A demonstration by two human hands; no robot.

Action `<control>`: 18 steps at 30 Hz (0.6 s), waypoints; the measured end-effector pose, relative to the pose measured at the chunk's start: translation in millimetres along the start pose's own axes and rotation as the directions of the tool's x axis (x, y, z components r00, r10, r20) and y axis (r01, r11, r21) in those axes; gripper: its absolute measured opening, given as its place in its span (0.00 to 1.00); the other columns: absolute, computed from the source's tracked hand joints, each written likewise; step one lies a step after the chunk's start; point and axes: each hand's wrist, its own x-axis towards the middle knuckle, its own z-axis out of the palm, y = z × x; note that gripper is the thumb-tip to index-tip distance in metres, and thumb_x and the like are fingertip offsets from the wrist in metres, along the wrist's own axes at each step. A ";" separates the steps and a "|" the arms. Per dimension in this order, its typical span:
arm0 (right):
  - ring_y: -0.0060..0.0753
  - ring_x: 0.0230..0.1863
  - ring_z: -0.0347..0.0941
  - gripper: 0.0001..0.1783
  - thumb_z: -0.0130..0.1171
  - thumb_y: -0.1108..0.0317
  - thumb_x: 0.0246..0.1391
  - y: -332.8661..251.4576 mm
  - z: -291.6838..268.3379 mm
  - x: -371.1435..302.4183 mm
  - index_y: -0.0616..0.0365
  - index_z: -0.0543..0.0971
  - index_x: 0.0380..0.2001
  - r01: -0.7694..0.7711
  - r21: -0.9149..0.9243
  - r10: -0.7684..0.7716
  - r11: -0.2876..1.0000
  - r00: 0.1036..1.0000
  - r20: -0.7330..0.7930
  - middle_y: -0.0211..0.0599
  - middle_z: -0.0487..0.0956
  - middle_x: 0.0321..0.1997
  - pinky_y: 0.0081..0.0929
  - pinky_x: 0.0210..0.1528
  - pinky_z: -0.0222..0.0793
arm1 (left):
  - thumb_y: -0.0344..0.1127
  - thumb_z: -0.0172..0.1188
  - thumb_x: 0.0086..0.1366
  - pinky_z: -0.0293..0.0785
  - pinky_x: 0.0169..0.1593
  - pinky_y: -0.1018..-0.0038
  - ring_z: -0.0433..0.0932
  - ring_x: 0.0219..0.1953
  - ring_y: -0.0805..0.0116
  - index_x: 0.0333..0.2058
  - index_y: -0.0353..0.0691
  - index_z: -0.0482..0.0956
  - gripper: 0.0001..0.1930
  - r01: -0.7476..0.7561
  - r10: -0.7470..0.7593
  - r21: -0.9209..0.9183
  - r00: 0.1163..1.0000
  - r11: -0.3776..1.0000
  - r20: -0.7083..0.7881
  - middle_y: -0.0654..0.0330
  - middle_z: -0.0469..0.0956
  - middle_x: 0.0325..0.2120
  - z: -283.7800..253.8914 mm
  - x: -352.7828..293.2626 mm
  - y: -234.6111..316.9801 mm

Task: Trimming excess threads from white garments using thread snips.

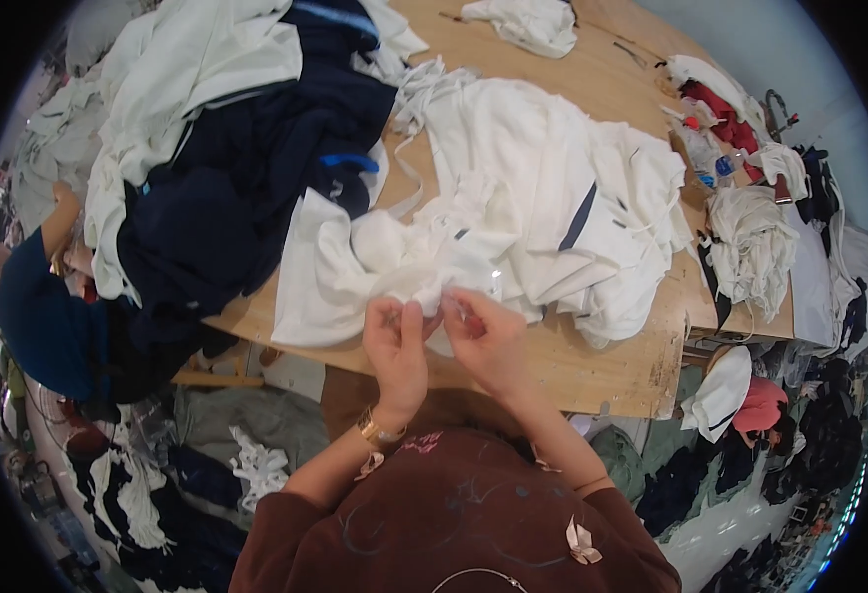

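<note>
Close together at the near edge of the wooden table [602,376], my left hand [397,351] and my right hand [485,339] are both closed, fingertips pinched on a white garment [330,267]. It lies bunched on the tabletop just beyond my fingers. What exactly sits between the fingertips is too small to make out. Against it on the right spreads a larger heap of white garments [543,148], with a dark stripe on one of them. A pile of navy cloth [212,227] rests to the left.
More white cloth [197,59] covers the navy pile. At the back lies a small white bundle [528,22], with scissors [632,54] to its right. Bundled white strips [750,242] hang at the right edge. A person in blue [53,316] is at left, another in pink [758,407] at lower right.
</note>
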 end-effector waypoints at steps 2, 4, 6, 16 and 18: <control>0.22 0.17 0.69 0.09 0.61 0.70 0.47 3.3 -2.7 -3.6 0.59 0.78 0.34 -0.031 -0.042 0.032 0.999 0.999 0.006 0.37 0.77 0.22 0.20 0.21 0.66 | 0.28 0.48 0.66 0.75 0.42 0.75 0.72 0.35 0.76 0.37 0.40 0.60 0.05 -0.024 0.022 0.072 1.000 0.997 0.021 0.62 0.70 0.33 -5.8 -4.5 -8.1; 0.21 0.15 0.65 0.09 0.61 0.69 0.47 8.0 -3.4 -3.9 0.59 0.78 0.33 -0.069 -0.041 0.070 0.997 0.997 0.022 0.35 0.73 0.17 0.20 0.19 0.62 | 0.27 0.48 0.65 0.74 0.39 0.79 0.67 0.32 0.82 0.36 0.41 0.60 0.06 -0.042 0.036 0.154 0.999 0.987 0.039 0.68 0.65 0.29 -9.8 -5.5 -14.4; 0.16 0.14 0.59 0.07 0.59 0.69 0.48 7.1 0.4 -2.1 0.60 0.76 0.30 -0.130 0.033 0.130 0.991 0.991 0.022 0.29 0.67 0.13 0.19 0.17 0.57 | 0.28 0.49 0.66 0.69 0.33 0.85 0.61 0.25 0.85 0.34 0.41 0.61 0.05 -0.097 0.087 0.258 0.995 0.961 0.051 0.70 0.63 0.24 -15.5 -6.5 -15.3; 0.09 0.14 0.52 0.05 0.58 0.69 0.50 21.0 -6.6 3.2 0.60 0.76 0.27 -0.366 0.335 0.316 0.868 0.928 0.195 0.17 0.63 0.13 0.14 0.15 0.46 | 0.30 0.50 0.66 0.69 0.34 0.85 0.66 0.28 0.83 0.33 0.38 0.62 0.05 -0.049 0.048 0.099 0.999 0.994 0.017 0.67 0.67 0.26 -5.2 -0.5 -16.0; 0.09 0.14 0.53 0.05 0.57 0.69 0.51 20.1 -8.6 5.7 0.59 0.75 0.27 -0.473 0.421 0.392 0.774 0.880 0.267 0.17 0.64 0.14 0.14 0.15 0.45 | 0.31 0.49 0.66 0.70 0.38 0.82 0.69 0.30 0.81 0.35 0.38 0.64 0.05 -0.009 0.009 0.015 1.000 1.000 0.018 0.65 0.70 0.28 -0.2 0.4 -12.0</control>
